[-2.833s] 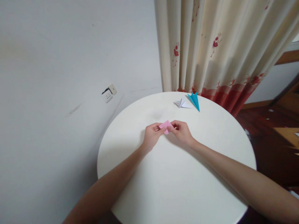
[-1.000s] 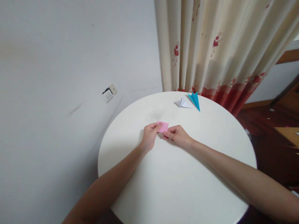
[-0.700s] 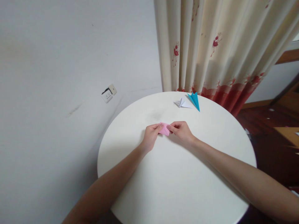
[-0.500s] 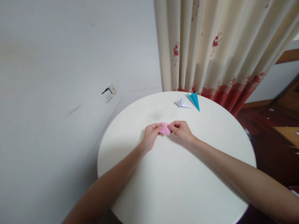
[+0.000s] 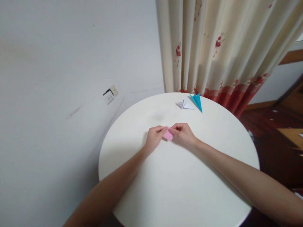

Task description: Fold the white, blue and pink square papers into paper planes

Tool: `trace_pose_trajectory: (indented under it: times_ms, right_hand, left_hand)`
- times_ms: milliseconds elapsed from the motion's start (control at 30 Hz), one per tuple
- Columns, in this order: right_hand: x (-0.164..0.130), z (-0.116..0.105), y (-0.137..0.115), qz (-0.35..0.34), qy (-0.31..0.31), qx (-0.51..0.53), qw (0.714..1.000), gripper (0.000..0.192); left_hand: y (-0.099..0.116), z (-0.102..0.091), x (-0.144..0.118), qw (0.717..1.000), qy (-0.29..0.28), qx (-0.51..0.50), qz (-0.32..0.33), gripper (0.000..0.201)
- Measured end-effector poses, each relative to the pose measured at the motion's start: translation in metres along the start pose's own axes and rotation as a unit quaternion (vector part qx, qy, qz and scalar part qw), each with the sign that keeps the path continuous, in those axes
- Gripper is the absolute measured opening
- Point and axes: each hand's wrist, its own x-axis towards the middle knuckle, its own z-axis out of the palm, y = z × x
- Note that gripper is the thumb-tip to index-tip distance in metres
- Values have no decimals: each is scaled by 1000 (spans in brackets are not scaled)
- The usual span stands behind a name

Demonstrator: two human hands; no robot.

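A small folded pink paper (image 5: 168, 135) is pinched between both hands just above the round white table (image 5: 180, 189), a little toward twelve o'clock from the table's middle. The left hand (image 5: 154, 138) is set at the paper's nine o'clock side, its thumb and forefinger closed together on the paper's left edge. The right hand (image 5: 183, 134) is set at the three o'clock side, its fingertips likewise clamped on the paper's upper right edge, so that the two sets of fingertips nearly meet over it. Both forearms are stretched across the tabletop from the six o'clock side. Well apart from the hands, near the table's rim at about one o'clock, a folded white paper (image 5: 184, 104) is seen lying just beside a blue paper plane (image 5: 197, 101). Behind the table a cream curtain (image 5: 220, 47) with red flowers is hung, and a wall socket (image 5: 110, 94) is seen at about ten o'clock.
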Motion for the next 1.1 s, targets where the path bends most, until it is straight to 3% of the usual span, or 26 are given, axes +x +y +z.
trace_pose_trajectory:
  times_ms: [333, 933, 1100]
  right_hand:
    - [-3, 0, -9, 1, -14, 29, 999, 29]
    - [-4, -1, -12, -11, -15, 20, 1000, 28]
    - [-5, 0, -11, -12, -6, 8, 1000, 26]
  left_hand:
    - [9, -2, -3, 999, -1, 3, 37, 36]
    - [16, -2, -4, 999, 11, -1, 35, 33]
    - [14, 0, -4, 999, 30, -14, 7, 26]
